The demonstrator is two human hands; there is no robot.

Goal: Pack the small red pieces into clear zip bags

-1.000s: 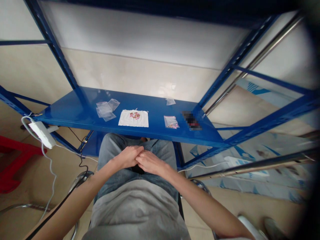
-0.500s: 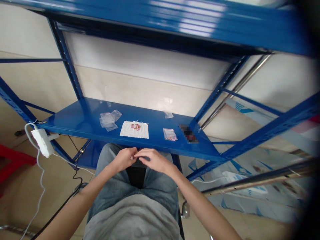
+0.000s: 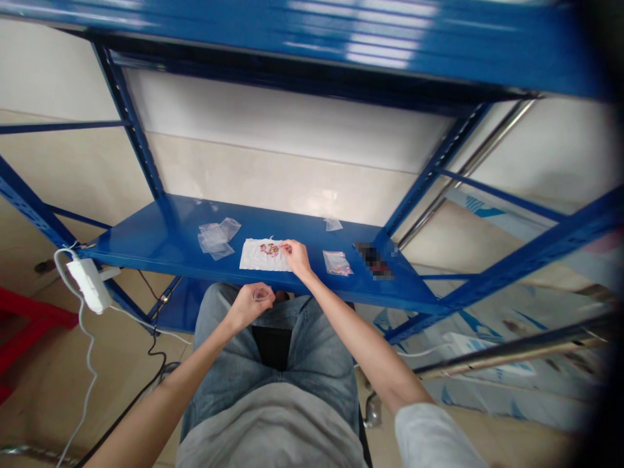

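My right hand (image 3: 294, 256) reaches onto the blue shelf (image 3: 160, 240), fingers pinched at the small pink and red pieces (image 3: 270, 249) lying on a white cloth (image 3: 257, 259). Whether the fingers hold a piece I cannot make out. My left hand (image 3: 251, 303) stays above my lap, just below the shelf's front edge, closed round what looks like a small clear plastic bag (image 3: 263, 294). A pile of empty clear bags (image 3: 215, 236) lies left of the cloth. A filled bag with pink pieces (image 3: 337, 263) lies right of it.
Another clear bag (image 3: 333, 224) sits at the back of the shelf, and a dark blurred object (image 3: 374, 259) at its right end. A white power strip (image 3: 88, 284) with cables hangs at the shelf's left corner. Blue uprights and an upper shelf frame the space. A red stool (image 3: 24, 318) stands at left.
My right hand left my lap and moved up and forward onto the white cloth. The left hand stayed near the lap. The camera tilted up slightly.
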